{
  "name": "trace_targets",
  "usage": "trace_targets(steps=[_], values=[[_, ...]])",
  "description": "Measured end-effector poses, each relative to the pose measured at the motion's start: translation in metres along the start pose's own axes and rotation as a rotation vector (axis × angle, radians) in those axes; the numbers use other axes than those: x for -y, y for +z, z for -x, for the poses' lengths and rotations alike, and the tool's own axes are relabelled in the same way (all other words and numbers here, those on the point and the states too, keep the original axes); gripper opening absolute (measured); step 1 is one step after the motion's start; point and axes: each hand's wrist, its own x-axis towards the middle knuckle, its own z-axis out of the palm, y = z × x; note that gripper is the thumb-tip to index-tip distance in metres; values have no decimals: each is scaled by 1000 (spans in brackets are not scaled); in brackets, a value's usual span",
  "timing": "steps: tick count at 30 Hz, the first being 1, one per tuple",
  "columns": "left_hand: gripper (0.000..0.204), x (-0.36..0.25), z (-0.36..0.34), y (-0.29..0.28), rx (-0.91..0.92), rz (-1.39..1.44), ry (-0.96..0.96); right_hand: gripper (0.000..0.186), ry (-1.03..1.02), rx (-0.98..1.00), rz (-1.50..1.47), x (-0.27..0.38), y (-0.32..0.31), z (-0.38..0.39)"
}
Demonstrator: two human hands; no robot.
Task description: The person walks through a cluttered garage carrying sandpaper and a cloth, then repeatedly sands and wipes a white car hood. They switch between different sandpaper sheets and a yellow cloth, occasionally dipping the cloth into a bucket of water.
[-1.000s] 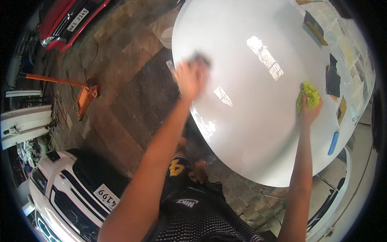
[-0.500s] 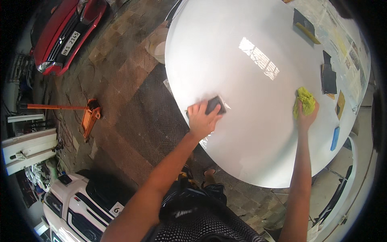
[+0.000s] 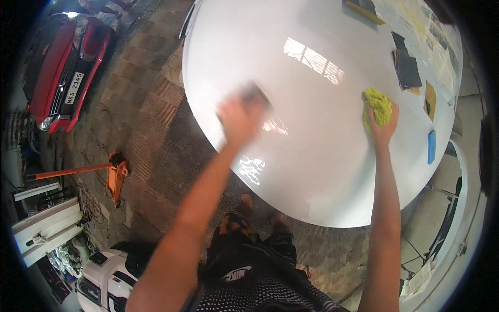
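Stretched forward, left fingers [image 3: 235, 110] clasp a dark block [image 3: 258, 95], right fingers [image 3: 393, 114] a yellow-green cloth [image 3: 380, 106].

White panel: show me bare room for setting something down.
Free: middle and near part of the white panel, between the left hand and green cloth in the right hand. Crowded: right rim, with dark sheets and blue block.

Lettered car plate [image 3: 74, 88], lettered black clothing [image 3: 254, 286]

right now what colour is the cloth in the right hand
Yellow-green: the cloth in the right hand shows best in the head view.
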Motion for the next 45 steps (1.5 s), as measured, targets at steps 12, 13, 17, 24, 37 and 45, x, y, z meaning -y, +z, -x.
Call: trace_targets(steps=[12, 13, 17, 24, 37, 45], values=[[63, -127, 93, 6, -82, 137, -6, 57, 3, -36, -13, -4, 7, -3], [60, -113, 79, 11, -82, 98, -113, 57, -19, -25, -6, -3, 16, -5], [40, -54, -51, -37, -290, -87, -327, 61, -28, -49, -49, 12, 28, -13], [36, -214, 142, 18, -186, 109, 247, 65, 9, -45, 43, -3, 29, -3], [54, -247, 93, 29, 20, 114, -54, 73, 21, -6, 63, 2, 28, -6], [29, -204, 16, 21, -375, -241, -122, 74, 4, 18, 27, 20, 35, -4]])
